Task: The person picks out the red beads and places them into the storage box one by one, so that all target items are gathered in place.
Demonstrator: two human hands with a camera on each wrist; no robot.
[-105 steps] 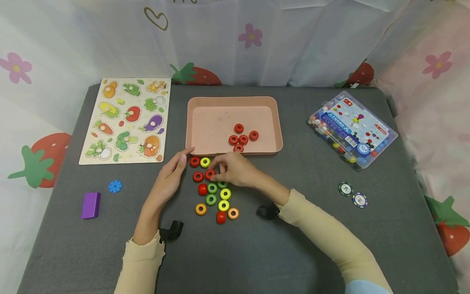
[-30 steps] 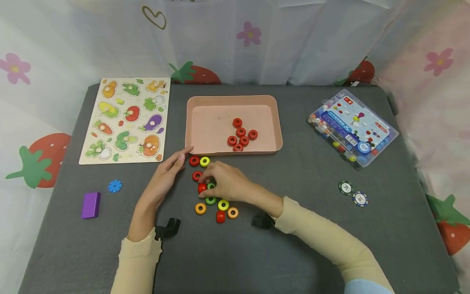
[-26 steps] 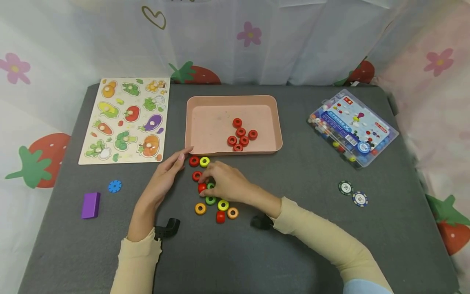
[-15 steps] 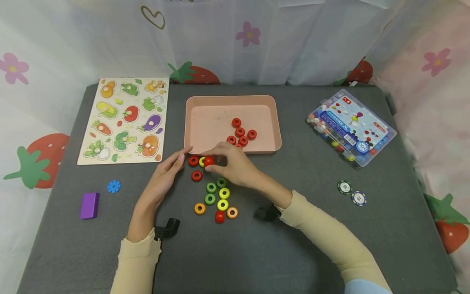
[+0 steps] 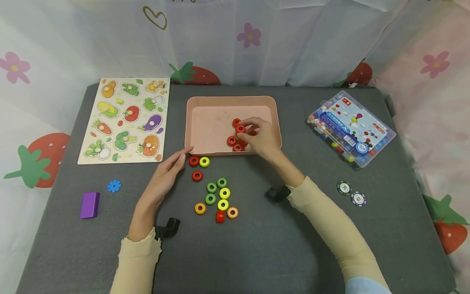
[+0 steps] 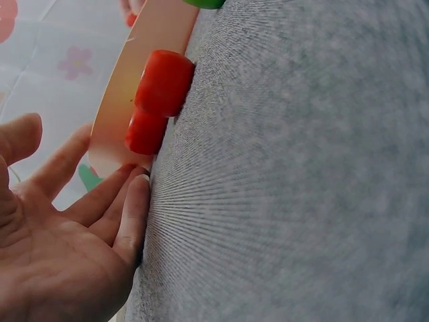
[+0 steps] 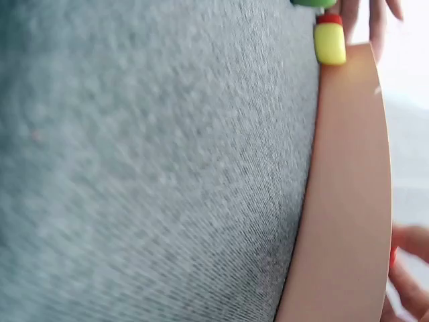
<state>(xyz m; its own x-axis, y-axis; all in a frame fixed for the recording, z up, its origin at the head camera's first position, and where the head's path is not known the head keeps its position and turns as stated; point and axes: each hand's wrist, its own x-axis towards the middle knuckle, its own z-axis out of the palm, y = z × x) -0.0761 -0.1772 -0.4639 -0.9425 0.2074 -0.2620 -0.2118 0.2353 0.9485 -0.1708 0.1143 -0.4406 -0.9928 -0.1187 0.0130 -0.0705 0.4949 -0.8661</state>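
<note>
My right hand (image 5: 262, 136) is over the right part of the pink tray (image 5: 213, 122), its thumb and index finger pinching a red ring-shaped bead (image 5: 240, 128). Several more red beads (image 5: 231, 141) lie beneath and beside the fingers, some partly hidden by them. In the right wrist view only a sliver of red shows between the fingers (image 7: 409, 285). My left hand (image 5: 167, 173) touches the tray's near left corner with extended fingers; the left wrist view shows two red beads (image 6: 164, 84) just beyond its fingertips. On the cloth lie loose red, yellow (image 5: 204, 162), green (image 5: 211, 188) and orange beads (image 5: 200, 208).
A vegetable puzzle board (image 5: 125, 122) lies at the back left, a clear box of coloured pieces (image 5: 352, 128) at the back right. Two poker chips (image 5: 344, 188) sit right of centre. A purple block (image 5: 89, 205) and a blue disc (image 5: 114, 186) lie at left.
My right hand has picked a red bead from the cloth and carried it up and rightward over the tray. Another red bead went into the tray earlier. My left hand has stayed at the corner.
</note>
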